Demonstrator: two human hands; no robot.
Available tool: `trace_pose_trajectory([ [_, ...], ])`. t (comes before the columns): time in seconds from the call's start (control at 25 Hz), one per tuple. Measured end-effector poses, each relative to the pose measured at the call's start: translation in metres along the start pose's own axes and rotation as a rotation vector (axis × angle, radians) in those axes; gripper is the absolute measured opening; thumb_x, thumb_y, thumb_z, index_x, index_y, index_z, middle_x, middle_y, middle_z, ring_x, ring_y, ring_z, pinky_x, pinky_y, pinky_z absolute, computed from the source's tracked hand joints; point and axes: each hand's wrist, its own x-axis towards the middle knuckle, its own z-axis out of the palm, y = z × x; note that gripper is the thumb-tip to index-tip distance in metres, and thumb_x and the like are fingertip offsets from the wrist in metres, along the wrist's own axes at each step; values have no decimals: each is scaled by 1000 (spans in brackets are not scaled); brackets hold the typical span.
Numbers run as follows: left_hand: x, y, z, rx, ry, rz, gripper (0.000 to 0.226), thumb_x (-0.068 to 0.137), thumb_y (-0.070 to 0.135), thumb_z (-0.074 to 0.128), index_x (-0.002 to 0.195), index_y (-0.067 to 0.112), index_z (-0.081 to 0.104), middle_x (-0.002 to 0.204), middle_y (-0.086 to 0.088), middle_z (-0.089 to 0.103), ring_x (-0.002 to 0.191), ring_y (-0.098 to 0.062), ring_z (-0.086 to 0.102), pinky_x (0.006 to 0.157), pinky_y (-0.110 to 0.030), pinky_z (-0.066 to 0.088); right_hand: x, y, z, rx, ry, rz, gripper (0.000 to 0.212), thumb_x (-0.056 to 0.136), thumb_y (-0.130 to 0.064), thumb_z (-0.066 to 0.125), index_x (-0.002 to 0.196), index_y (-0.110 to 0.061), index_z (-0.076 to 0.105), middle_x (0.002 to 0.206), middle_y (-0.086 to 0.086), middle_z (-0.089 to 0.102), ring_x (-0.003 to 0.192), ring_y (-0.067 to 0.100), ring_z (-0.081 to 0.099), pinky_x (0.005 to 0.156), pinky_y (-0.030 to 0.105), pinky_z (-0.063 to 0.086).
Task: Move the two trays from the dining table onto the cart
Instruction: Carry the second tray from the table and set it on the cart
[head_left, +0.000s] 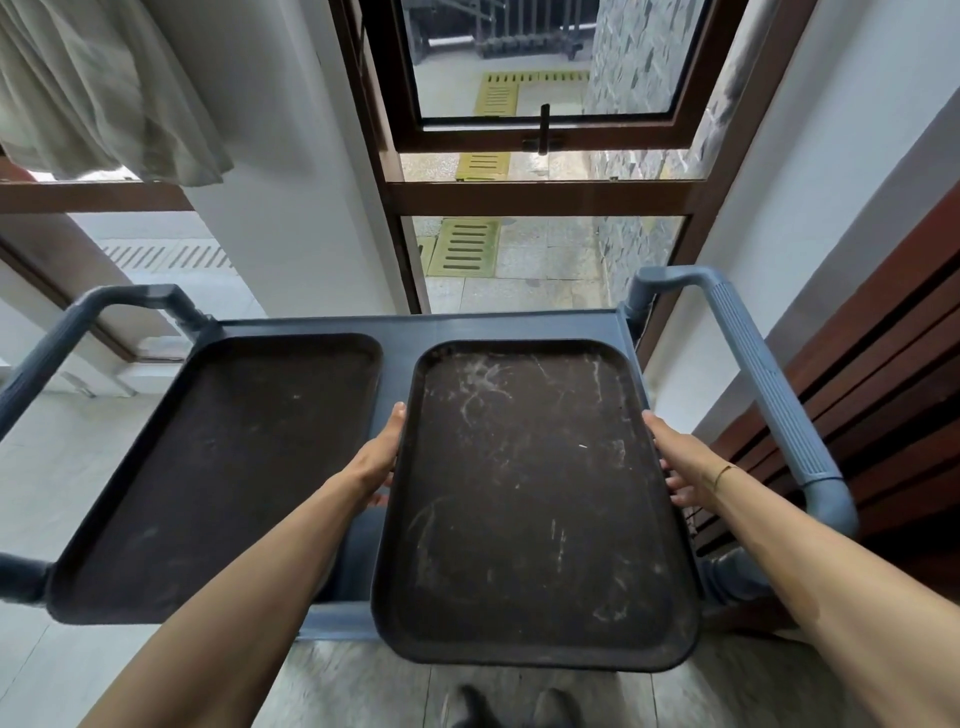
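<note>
A dark scratched tray (530, 499) is held over the right half of the blue-grey cart (498, 325), its near end reaching past the cart's front edge. My left hand (382, 457) grips its left rim and my right hand (683, 462) grips its right rim, fingers curled underneath. A second dark tray (234, 467) lies flat on the left half of the cart's top shelf, a narrow gap away from the held one. Whether the held tray touches the shelf cannot be told.
The cart has a handle on the left (47, 358) and a ribbed one on the right (763, 384). Behind it stands a brown-framed window (540, 200), with a white wall and dark wooden panelling (883, 395) to the right. My shoes (514, 706) stand on the tiled floor.
</note>
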Motion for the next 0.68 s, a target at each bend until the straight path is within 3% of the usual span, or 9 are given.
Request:
trace_pose_trajectory([
  [0.36,10,-3,5,-19,-8,-39,74,86,79,19,95,19,62,96,-7,62,83,-21,57,66,-35,45,14,-2,4,-12,6,2,72,85,-74,38,120,-15,59,118,8,63,111,33,58,101,50,45],
  [0.48,14,-6,5,-1,-9,-38,77,88,77,20,103,16,64,99,-7,63,85,-22,57,76,-39,46,15,-1,7,-75,70,-13,73,88,-68,41,131,-10,52,130,12,57,115,35,54,100,49,45],
  [0.6,15,-8,6,139,53,-11,80,92,71,19,125,10,60,122,-14,61,104,-32,59,85,-44,49,13,-4,8,-261,134,-87,70,92,-62,38,138,-9,45,133,12,52,114,34,51,90,44,49],
  [0.68,13,-8,7,272,139,34,81,94,67,21,134,5,52,135,-19,54,115,-37,55,92,-47,49,13,-7,10,-442,187,-206,67,95,-57,36,142,-10,40,141,14,49,122,35,49,96,46,47],
])
